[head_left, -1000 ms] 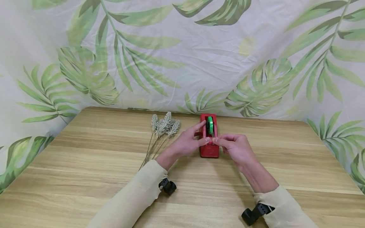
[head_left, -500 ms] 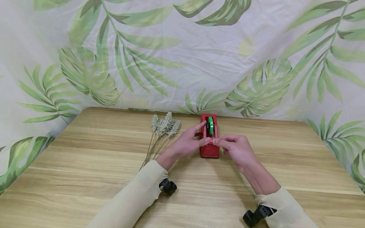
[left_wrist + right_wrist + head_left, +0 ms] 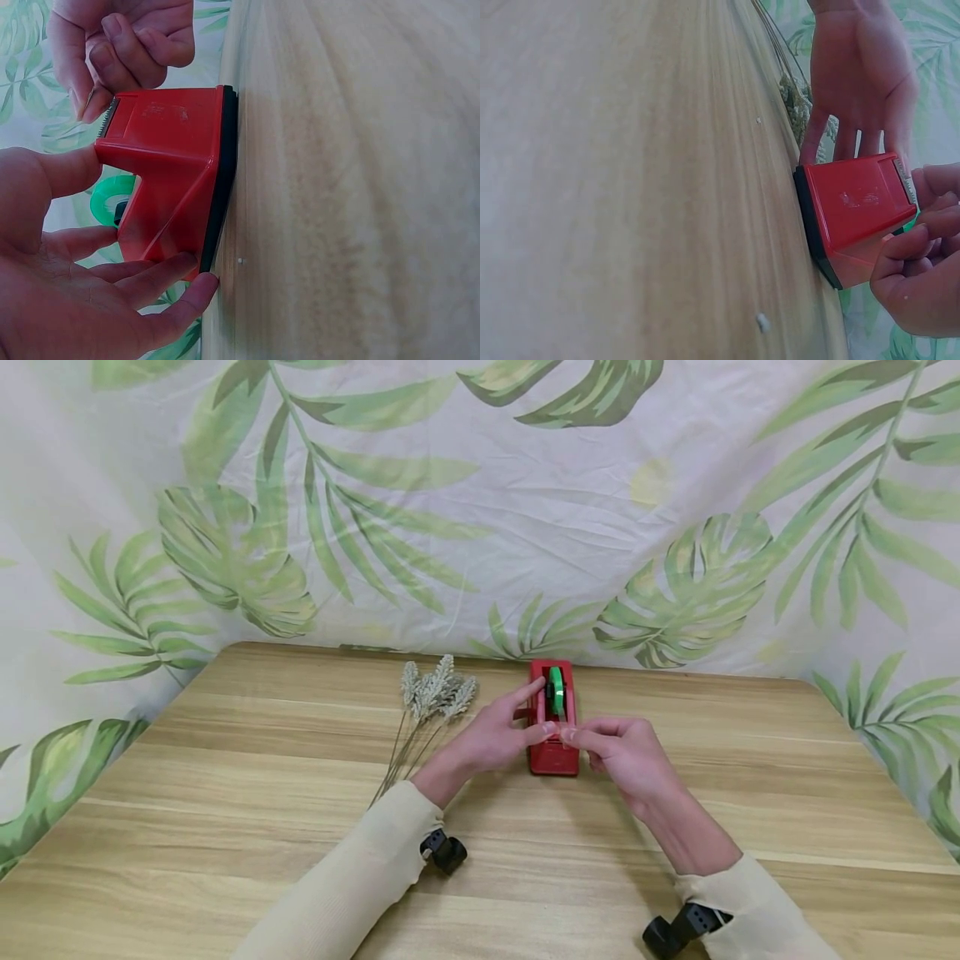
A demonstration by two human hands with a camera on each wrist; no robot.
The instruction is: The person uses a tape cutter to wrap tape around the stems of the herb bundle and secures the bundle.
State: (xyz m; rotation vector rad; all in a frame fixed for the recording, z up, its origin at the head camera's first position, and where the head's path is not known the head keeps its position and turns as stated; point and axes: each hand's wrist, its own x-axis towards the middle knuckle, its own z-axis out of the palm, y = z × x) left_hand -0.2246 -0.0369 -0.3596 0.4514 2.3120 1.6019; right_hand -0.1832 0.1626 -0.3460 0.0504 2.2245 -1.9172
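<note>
A red tape dispenser with a dark base stands on the table, a green roll of tape set in it. My left hand rests against its left side with fingers spread and fairly straight, seen closely in the left wrist view. The left thumb presses at the front end, beside the toothed cutter. At that cutter my right hand pinches the tape's clear end between thumb and index finger, the other fingers curled in. The strip itself is faint between the fingertips.
Several pale dried flower stems lie on the wooden table, left of the dispenser. Behind the far edge hangs a leaf-patterned cloth. Small white specks dot the tabletop.
The view has shifted very slightly. Both hands keep nearly the same place at the dispenser; the right hand has edged a touch to the right and down.
</note>
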